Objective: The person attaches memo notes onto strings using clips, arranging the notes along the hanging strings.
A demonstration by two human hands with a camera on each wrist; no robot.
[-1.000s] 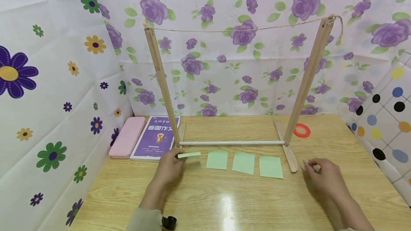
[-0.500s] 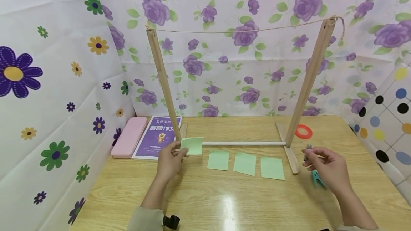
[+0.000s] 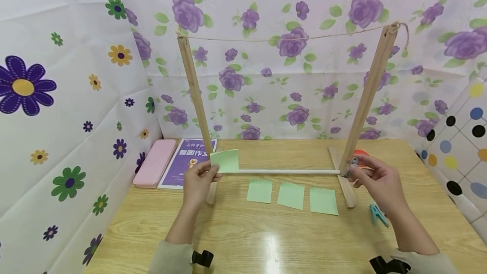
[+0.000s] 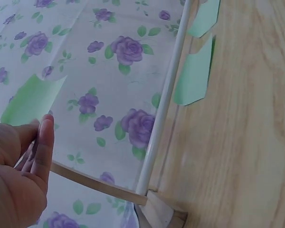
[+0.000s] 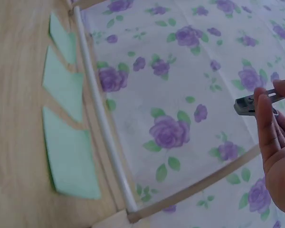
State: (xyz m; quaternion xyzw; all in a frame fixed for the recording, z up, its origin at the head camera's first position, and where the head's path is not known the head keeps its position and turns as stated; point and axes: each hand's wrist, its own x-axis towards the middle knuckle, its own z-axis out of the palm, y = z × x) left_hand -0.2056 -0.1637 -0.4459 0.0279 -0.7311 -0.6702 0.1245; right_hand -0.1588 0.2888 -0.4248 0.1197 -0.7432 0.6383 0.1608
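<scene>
My left hand [image 3: 198,181] pinches a green sticky note [image 3: 225,160] by its lower left corner, in front of the left post of a wooden frame. In the left wrist view the same note [image 4: 34,100] curls up above the thumb and fingers. My right hand [image 3: 380,181] is by the foot of the right post and pinches a grey clothespin [image 5: 247,104] between thumb and fingers. On the table between the hands lie three more green notes [image 3: 291,195] in a row. A teal clothespin [image 3: 378,215] lies on the table below the right hand.
The wooden frame has a left post [image 3: 195,92], a right post [image 3: 370,96], a white bottom bar [image 3: 289,171] and a string [image 3: 266,40] tied across the top. A pink case [image 3: 155,163] and purple book [image 3: 182,160] lie at left. A red ring [image 3: 359,153] sits behind the right hand.
My left hand has raised the note and turned its face toward the head camera. My right hand has lifted the grey clothespin up toward the right post, leaving the teal one uncovered.
</scene>
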